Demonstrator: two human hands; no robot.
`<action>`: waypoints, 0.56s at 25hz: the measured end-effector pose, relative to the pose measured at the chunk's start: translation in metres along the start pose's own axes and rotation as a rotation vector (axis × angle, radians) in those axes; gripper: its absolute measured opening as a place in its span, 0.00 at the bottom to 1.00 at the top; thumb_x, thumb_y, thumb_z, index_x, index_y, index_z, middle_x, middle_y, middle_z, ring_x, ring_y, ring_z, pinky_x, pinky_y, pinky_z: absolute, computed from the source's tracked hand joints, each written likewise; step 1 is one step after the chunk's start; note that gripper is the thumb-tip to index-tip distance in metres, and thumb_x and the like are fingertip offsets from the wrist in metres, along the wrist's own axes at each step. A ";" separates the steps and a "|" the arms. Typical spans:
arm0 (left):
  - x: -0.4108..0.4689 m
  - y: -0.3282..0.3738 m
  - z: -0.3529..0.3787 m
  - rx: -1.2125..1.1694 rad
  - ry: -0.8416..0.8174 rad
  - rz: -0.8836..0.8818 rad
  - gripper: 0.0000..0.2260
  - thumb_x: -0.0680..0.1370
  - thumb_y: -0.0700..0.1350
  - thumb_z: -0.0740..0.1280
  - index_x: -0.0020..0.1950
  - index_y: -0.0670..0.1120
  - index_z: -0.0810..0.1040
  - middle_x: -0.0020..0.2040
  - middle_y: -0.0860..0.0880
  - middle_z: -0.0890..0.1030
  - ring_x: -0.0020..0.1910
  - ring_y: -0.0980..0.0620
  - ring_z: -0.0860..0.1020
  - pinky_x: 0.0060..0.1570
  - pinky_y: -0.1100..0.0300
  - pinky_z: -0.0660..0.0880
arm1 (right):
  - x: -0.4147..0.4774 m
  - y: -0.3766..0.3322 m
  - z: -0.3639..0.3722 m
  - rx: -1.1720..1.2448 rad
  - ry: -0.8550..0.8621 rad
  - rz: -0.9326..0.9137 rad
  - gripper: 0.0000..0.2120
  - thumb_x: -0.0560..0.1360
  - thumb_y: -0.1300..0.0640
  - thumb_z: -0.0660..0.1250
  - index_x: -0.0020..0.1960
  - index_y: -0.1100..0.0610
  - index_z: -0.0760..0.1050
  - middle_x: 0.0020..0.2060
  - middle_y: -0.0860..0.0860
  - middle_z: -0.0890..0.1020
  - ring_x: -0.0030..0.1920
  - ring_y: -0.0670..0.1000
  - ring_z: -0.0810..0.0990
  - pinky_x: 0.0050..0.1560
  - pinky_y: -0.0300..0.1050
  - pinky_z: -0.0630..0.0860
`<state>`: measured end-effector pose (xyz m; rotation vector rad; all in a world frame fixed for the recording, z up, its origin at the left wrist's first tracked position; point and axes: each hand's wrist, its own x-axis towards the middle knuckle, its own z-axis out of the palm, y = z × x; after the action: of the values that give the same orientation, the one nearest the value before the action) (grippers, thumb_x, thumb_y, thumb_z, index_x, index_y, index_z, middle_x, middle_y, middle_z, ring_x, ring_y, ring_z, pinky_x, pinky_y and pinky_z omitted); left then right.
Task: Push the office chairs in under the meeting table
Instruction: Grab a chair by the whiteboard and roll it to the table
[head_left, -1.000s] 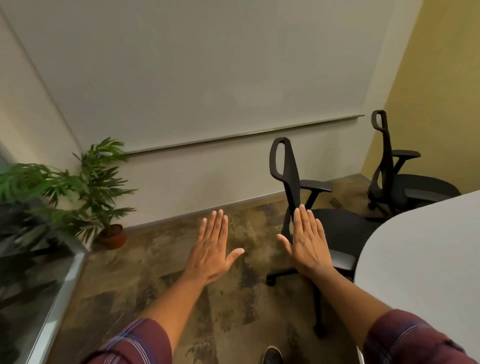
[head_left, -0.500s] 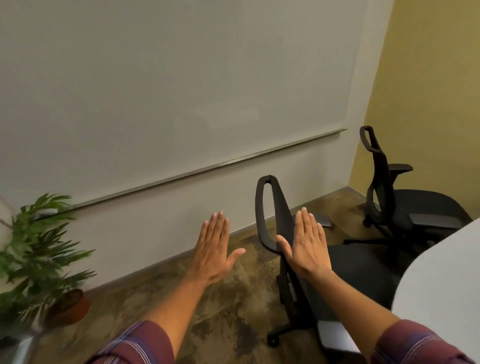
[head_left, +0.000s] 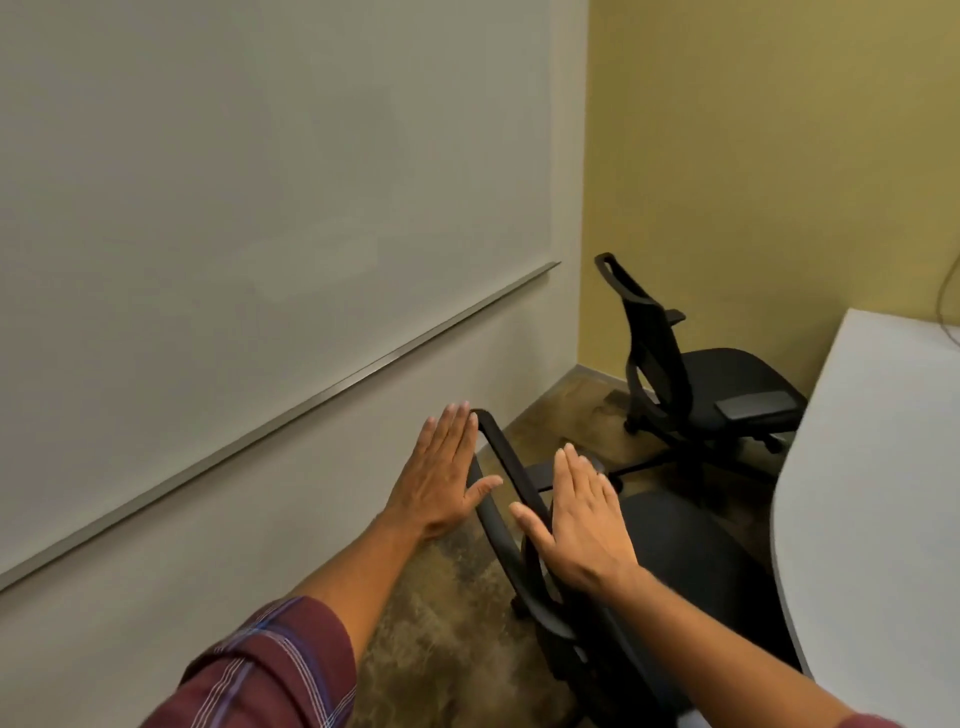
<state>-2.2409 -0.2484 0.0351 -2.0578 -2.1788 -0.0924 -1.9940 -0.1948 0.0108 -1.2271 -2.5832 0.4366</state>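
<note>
Two black office chairs on a mottled brown carpet (head_left: 457, 654), both beside a pale worktop (head_left: 872, 519) with a rounded end at the right.

Near chair (head_left: 670, 551): thin black loop-framed backrest rising between the two hands, top edge of the frame just beside the left fingertips; dark padded seat angled toward the worktop, seat front close to or slightly under its curved edge, exact overlap hard to tell. Base and lower column mostly hidden behind the right forearm.

Far chair (head_left: 691, 384): same black build, narrow loop backrest tilted, flat armrest pad on the worktop side, wheeled base visible on the floor. Stands in the corner where the yellow wall (head_left: 769, 171) meets the white wall, well apart from the near chair, seat turned toward the worktop.

Left hand (head_left: 441, 478): open, flat, fingers together and pointing forward, thumb spread toward the backrest frame; gripping nothing, contact with the frame unclear.

Right hand (head_left: 582, 519): open, flat, fingers extended, thumb out toward the frame on the seat side of the backrest; gripping nothing, contact also unclear.

Plaid maroon sleeve (head_left: 270, 670) on the left arm. Large whiteboard (head_left: 234, 208) with a metal tray rail along the white wall.
</note>
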 end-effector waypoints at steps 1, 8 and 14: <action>0.014 -0.010 0.004 0.002 0.002 0.066 0.45 0.81 0.75 0.34 0.87 0.44 0.35 0.86 0.44 0.31 0.85 0.49 0.29 0.84 0.47 0.32 | -0.001 -0.009 0.005 0.016 -0.004 0.053 0.54 0.76 0.18 0.34 0.87 0.57 0.34 0.87 0.56 0.38 0.86 0.55 0.38 0.84 0.55 0.38; 0.074 -0.042 0.036 -0.067 -0.251 0.408 0.46 0.80 0.75 0.38 0.89 0.46 0.52 0.90 0.45 0.51 0.88 0.47 0.45 0.87 0.45 0.42 | -0.016 -0.050 0.019 -0.003 -0.233 0.311 0.62 0.70 0.13 0.46 0.88 0.56 0.46 0.87 0.58 0.56 0.83 0.61 0.62 0.80 0.59 0.64; 0.090 -0.038 0.052 -0.132 -0.125 0.566 0.38 0.84 0.71 0.47 0.82 0.49 0.72 0.81 0.47 0.73 0.84 0.47 0.63 0.86 0.43 0.52 | -0.039 -0.040 0.023 0.034 -0.241 0.490 0.54 0.64 0.12 0.56 0.73 0.51 0.68 0.54 0.48 0.82 0.48 0.51 0.82 0.43 0.49 0.78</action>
<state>-2.2867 -0.1541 -0.0010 -2.7336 -1.5976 -0.0459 -2.0064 -0.2526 0.0004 -1.9021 -2.4223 0.7592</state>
